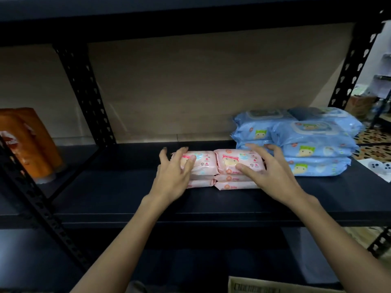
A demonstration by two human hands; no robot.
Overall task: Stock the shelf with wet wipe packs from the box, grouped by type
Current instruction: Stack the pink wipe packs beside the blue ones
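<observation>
Two short stacks of small pink wet wipe packs sit side by side on the dark shelf [110, 193], the left stack [203, 166] and the right stack [237, 163]. My left hand [172, 178] rests with spread fingers on the left stack's top and left side. My right hand [268, 170] lies over the right stack, fingers apart, thumb on its top pack. To the right stand stacks of larger blue wet wipe packs [313, 149], touching the pink ones. A corner of the cardboard box [264, 286] shows at the bottom edge.
An orange wrapped pack [27, 142] stands at the far left behind a slanted black upright [84, 92]. Another perforated upright [351, 66] rises at the right. A white sheet [378, 168] lies on the shelf's right end. The shelf above is close overhead.
</observation>
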